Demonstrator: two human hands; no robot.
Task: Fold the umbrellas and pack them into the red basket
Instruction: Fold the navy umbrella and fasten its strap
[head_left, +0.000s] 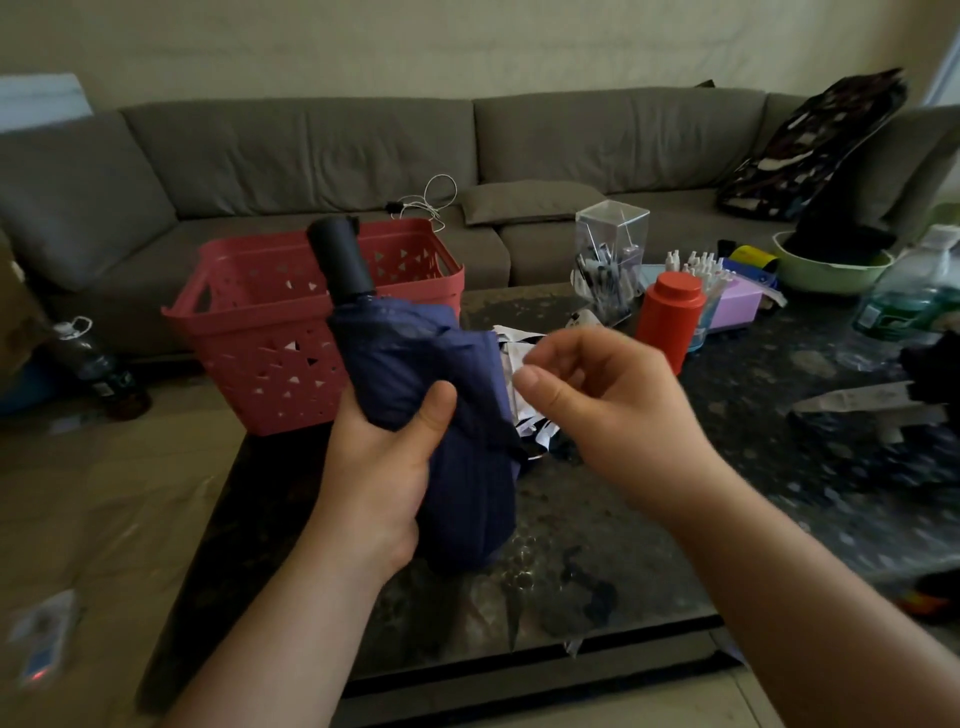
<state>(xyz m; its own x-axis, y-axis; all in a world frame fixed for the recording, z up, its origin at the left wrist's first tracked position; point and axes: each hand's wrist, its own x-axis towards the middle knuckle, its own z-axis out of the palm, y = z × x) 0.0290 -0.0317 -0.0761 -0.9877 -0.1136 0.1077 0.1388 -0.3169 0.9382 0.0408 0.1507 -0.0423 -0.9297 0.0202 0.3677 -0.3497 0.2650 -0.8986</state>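
The left hand (384, 457) grips a collapsed navy-blue fabric umbrella (441, 415), fingers and thumb clamped round its bunched canopy, black cylindrical handle (340, 260) tilted up and away. It is held above the dark speckled worktop (675, 493), just in front of the red perforated plastic basket (260, 332). The right hand (597, 395) hovers beside the canopy, fingers loosely curled, seemingly holding nothing.
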